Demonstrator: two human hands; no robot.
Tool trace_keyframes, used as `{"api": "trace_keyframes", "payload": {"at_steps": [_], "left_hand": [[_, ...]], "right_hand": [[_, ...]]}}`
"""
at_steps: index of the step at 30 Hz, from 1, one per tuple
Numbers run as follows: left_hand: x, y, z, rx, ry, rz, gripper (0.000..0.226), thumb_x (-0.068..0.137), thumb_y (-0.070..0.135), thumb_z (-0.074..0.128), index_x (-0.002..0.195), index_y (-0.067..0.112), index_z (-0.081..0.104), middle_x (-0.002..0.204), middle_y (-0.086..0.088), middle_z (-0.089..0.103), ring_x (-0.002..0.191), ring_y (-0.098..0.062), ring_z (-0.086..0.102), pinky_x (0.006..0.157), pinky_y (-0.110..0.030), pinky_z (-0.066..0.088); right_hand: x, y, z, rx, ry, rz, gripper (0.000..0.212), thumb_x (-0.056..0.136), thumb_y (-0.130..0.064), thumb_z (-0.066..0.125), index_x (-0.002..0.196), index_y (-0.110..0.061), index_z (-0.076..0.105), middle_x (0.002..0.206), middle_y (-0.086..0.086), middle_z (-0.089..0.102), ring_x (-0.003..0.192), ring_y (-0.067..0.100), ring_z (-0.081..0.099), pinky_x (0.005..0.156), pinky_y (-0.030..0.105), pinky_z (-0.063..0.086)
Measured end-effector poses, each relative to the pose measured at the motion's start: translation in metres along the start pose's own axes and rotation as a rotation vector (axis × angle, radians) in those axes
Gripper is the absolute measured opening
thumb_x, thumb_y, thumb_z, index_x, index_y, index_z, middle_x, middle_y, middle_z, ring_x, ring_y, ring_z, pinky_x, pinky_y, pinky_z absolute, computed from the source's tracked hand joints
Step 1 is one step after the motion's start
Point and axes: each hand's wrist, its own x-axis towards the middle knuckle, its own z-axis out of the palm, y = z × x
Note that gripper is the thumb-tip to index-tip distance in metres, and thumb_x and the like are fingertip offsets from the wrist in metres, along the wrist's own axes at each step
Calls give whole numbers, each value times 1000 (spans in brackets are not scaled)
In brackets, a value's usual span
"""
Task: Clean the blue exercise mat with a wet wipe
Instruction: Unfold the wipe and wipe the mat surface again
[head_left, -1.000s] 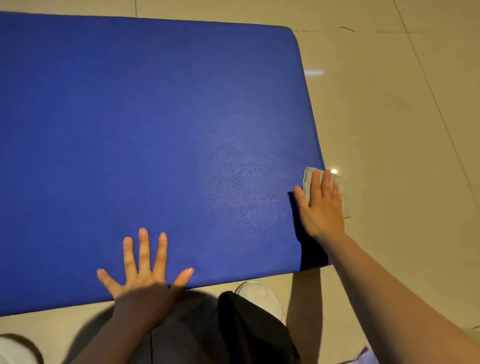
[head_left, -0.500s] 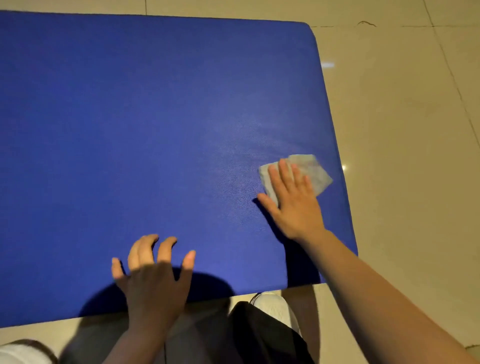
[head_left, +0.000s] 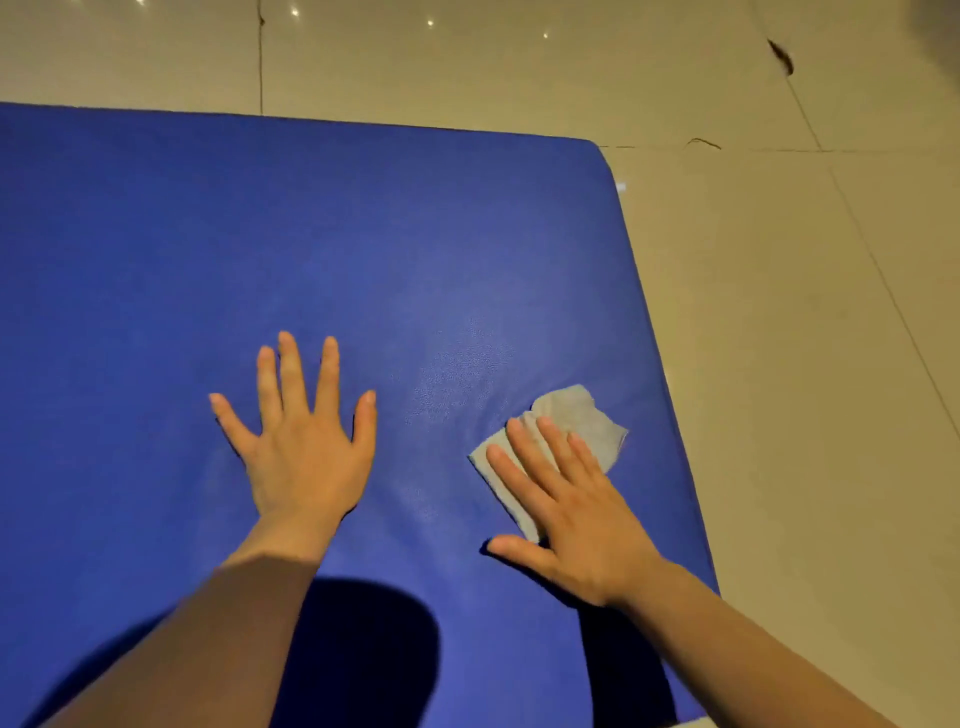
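Two flat hands on the blue mat (head_left: 260, 234)

Right hand (head_left: 576, 514), fingers together, pins wipe (head_left: 576, 421) poking toward one o'clock; left hand (head_left: 304, 441) splayed, empty.

No legible text, label, brand, number or sign is shown; the mat (head_left: 363, 234), the wipe (head_left: 576, 421) and the floor (head_left: 805, 364) are unmarked.

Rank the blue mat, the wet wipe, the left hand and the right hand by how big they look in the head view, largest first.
1. Blue mat, by far the largest.
2. Left hand and right hand: they look alike, so no ranking between them.
3. Wet wipe, smallest, though the right hand hides part of it.
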Motion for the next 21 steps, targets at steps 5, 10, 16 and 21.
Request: {"api": "trace_keyframes", "payload": {"at_steps": [5, 10, 16, 21], "left_hand": [[3, 2, 5, -14, 67, 0, 64, 95, 53, 25, 151, 22, 34, 159, -13, 24, 148, -28, 19, 110, -68, 7], [3, 2, 6, -1, 83, -7, 64, 95, 51, 25, 151, 22, 35, 158, -13, 25, 147, -29, 22, 111, -65, 5], [5, -1, 11, 29, 165, 9, 59, 99, 48, 26, 151, 22, 36, 158, -13, 27, 146, -29, 26, 112, -64, 8], [6, -2, 13, 69, 245, 59, 55, 100, 44, 32, 148, 19, 40, 156, -15, 32, 143, -31, 32, 110, -66, 16]], "right_hand": [[29, 87, -37, 183, 35, 534, 94, 83, -85, 13, 156, -29, 0, 161, -7, -18, 149, 13, -17, 122, 38, -3], [68, 56, -43, 233, 60, 781, 105, 74, -84, 10, 155, -21, -9, 161, 4, -21, 147, 19, -24, 120, 37, -13], [95, -3, -30, 148, 78, 530, 108, 73, -90, -1, 155, -19, -9, 160, 7, -22, 146, 22, -27, 118, 39, -17], [102, -30, -15, 101, 81, 46, 86, 91, -75, 23, 155, -18, 22, 163, 9, 11, 151, 26, 1, 120, 44, 2]]}}
